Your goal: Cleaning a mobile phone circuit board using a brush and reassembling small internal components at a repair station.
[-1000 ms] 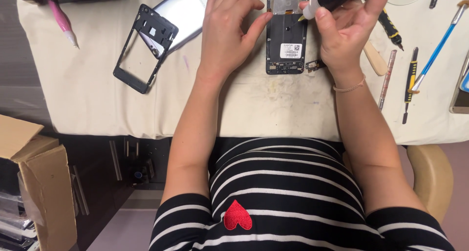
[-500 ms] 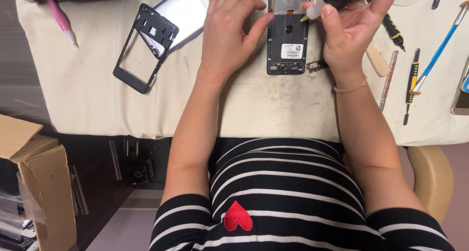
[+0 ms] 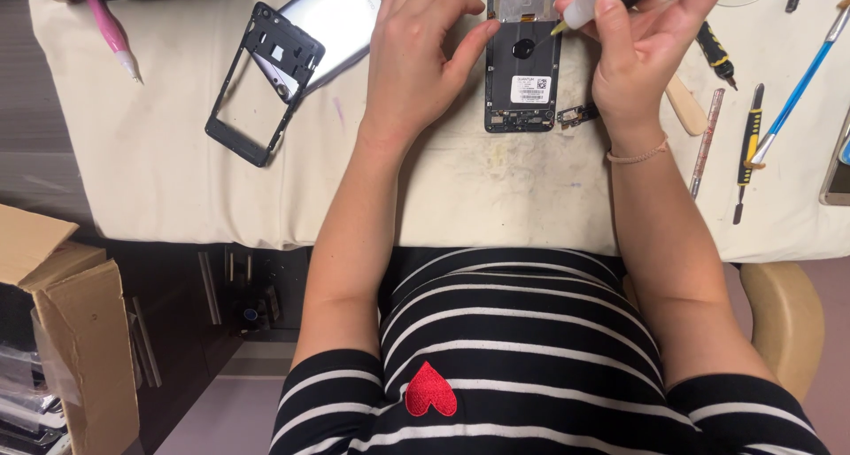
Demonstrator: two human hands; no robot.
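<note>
An opened black phone body (image 3: 522,65) lies on the cream cloth (image 3: 443,181), its inner parts facing up. My left hand (image 3: 421,52) rests flat beside it, thumb touching its left edge. My right hand (image 3: 642,52) holds a small glue bottle (image 3: 589,3) with a white nozzle and thin yellow tip pointed down at the phone's upper middle. A small black loose part (image 3: 577,115) lies just right of the phone's lower corner.
A black phone frame (image 3: 261,83) and a grey back cover (image 3: 332,17) lie at the left, with a pink pen (image 3: 111,30) farther left. Screwdrivers, a metal pry tool (image 3: 704,141) and a blue brush (image 3: 797,88) lie at the right. A cardboard box (image 3: 62,322) stands below left.
My right hand has lowered the glue bottle so its tip now reaches the phone's upper middle. My left hand has stayed beside the phone.
</note>
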